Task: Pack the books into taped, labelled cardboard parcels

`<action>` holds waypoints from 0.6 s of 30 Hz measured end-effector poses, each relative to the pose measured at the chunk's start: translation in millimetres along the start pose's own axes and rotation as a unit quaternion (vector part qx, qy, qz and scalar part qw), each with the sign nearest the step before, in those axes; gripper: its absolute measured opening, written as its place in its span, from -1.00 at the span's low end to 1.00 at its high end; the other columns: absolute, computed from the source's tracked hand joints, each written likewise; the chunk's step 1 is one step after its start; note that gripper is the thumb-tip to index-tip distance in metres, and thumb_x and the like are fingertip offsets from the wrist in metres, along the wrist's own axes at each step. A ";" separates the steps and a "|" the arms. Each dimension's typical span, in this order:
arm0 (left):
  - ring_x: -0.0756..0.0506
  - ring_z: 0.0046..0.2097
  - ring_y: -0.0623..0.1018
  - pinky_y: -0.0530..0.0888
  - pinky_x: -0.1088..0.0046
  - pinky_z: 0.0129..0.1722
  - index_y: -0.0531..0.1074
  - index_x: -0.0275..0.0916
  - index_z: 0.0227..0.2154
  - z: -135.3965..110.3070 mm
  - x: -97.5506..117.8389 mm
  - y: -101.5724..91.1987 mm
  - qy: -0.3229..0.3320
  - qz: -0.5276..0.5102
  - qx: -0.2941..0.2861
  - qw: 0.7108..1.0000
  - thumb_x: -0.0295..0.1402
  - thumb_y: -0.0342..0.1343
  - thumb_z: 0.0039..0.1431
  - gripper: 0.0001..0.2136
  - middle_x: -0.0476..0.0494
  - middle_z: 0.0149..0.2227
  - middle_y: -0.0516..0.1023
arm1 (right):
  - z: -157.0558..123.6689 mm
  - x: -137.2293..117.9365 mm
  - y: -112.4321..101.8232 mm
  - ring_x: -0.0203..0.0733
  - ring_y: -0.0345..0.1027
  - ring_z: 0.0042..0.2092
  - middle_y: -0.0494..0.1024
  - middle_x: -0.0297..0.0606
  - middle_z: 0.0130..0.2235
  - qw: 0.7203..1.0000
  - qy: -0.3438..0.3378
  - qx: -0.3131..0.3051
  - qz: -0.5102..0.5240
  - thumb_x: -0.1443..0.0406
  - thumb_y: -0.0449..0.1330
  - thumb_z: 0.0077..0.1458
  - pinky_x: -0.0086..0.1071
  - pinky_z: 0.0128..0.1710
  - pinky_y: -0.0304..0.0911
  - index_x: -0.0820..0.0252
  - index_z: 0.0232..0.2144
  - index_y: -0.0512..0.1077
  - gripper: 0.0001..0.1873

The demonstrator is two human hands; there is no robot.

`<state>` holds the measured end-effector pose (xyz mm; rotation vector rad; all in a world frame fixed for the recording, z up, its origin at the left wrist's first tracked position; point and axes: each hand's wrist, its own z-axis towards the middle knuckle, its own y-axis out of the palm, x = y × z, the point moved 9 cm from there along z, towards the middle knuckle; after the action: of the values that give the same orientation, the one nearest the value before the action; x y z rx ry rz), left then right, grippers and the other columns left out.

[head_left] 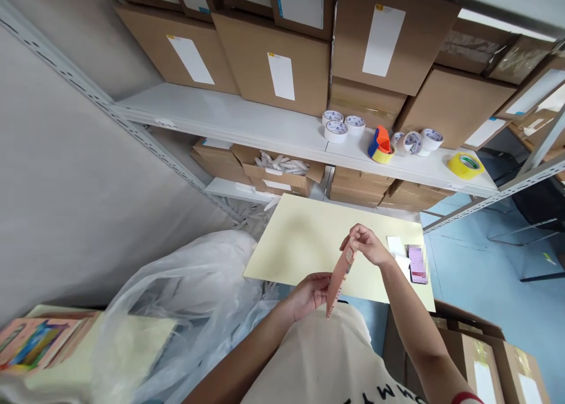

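Both hands hold a thin pink-orange book edge-on above the near edge of a pale yellow table. My left hand grips its lower edge with curled fingers. My right hand pinches its top corner. A white slip of paper and a small purple item lie on the table's right side.
A white shelf behind the table carries cardboard boxes, white tape rolls, a tape dispenser and a yellow roll. A clear plastic bag sits at left, beside a stack of colourful books. More boxes stand at lower right.
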<state>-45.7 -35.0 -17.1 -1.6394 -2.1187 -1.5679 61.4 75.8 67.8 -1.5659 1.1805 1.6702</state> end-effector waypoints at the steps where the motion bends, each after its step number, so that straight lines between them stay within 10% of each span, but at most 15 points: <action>1: -0.16 -0.27 0.60 0.49 0.32 -0.19 0.62 -0.25 -0.37 1.6 0.2 1.9 0.001 0.012 0.006 1.000 -0.20 0.43 -0.20 -0.68 -0.21 -0.34 0.64 | -0.5 5.2 -4.6 -0.21 0.45 -0.38 0.55 -0.35 -0.44 1.000 0.014 0.014 0.014 -0.06 0.46 -0.24 -0.30 -0.31 0.36 0.11 -0.42 0.35 -0.48; 8: -0.19 -0.19 0.60 0.51 0.31 -0.21 0.57 -0.23 -0.28 -0.6 36.6 -19.8 0.111 0.054 0.116 0.986 0.15 0.27 -0.14 -0.46 -0.21 -0.23 0.65 | -12.8 38.1 -46.1 -0.39 0.25 -0.54 0.37 -0.53 -0.56 0.979 0.079 0.176 0.072 -0.02 0.48 -0.36 -0.52 -0.59 0.22 0.10 -0.47 0.29 -0.45; 18: -0.08 -0.36 0.56 0.50 0.43 -0.36 0.58 -0.26 -0.38 -4.2 51.9 -36.1 0.185 0.273 0.266 0.906 0.06 0.34 -0.21 -0.53 -0.17 -0.36 0.65 | -16.7 69.4 -61.4 -0.35 0.30 -0.49 0.36 -0.53 -0.55 0.956 0.118 0.243 0.114 0.01 0.48 -0.40 -0.49 -0.55 0.26 0.11 -0.43 0.33 -0.45</action>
<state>-97.5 0.9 -10.2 -1.4189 -1.5146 -0.9235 111.0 77.7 -12.2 -1.3729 1.7941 1.2072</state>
